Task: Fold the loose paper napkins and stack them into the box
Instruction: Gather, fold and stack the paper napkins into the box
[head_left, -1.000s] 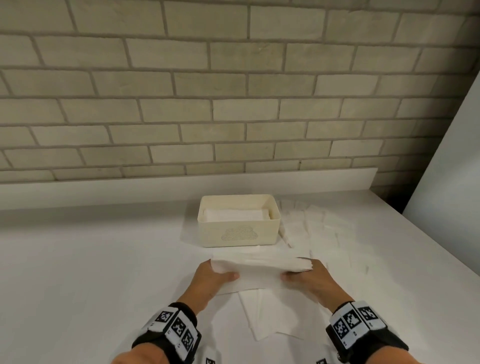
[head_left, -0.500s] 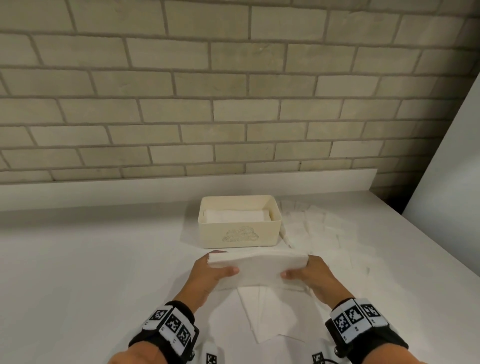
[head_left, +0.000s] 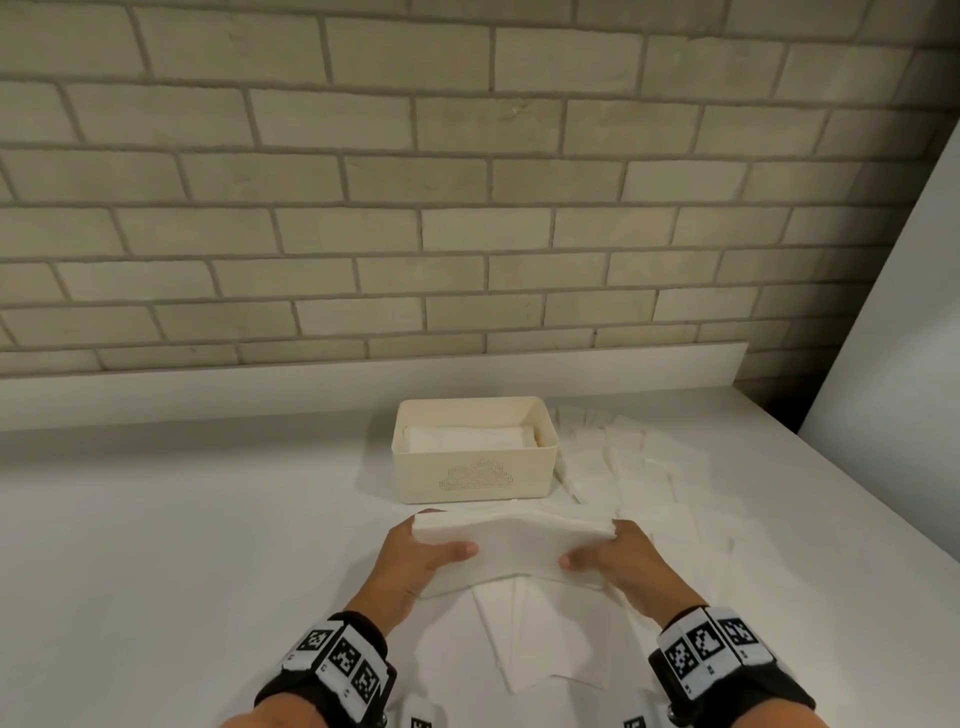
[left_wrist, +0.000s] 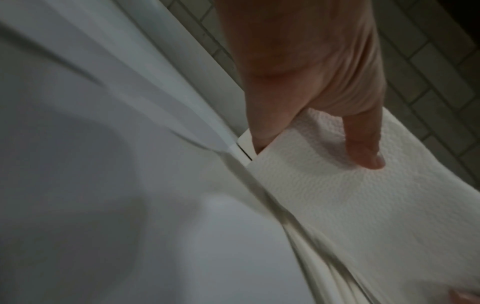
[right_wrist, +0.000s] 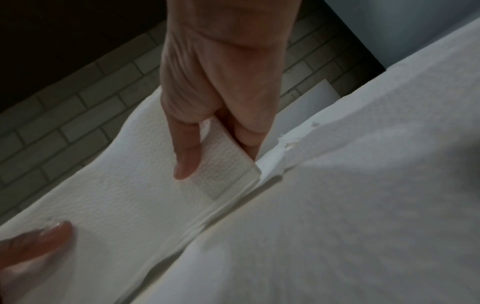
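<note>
A folded white paper napkin (head_left: 514, 548) hangs just above the white counter, held at both ends. My left hand (head_left: 423, 553) pinches its left end, thumb on top and fingers underneath. My right hand (head_left: 613, 556) pinches the right end the same way. The left wrist view shows my thumb pressed on the embossed napkin (left_wrist: 337, 195); the right wrist view shows the napkin (right_wrist: 130, 195) pinched between thumb and fingers. Just behind the napkin stands the cream box (head_left: 475, 480), with folded napkins (head_left: 470, 437) lying inside. Loose napkins (head_left: 540, 639) lie under and in front of my hands.
More loose napkins (head_left: 639, 462) are spread over the counter right of the box. A low white backsplash (head_left: 311, 384) and a brick wall (head_left: 467, 208) close the back. A white panel (head_left: 904, 338) rises at the right. Bare counter (head_left: 182, 545) stretches to the left.
Both hands have lifted the folded napkin and carried it forward, closer to the box. Its top edge has evened out into a flat fold.
</note>
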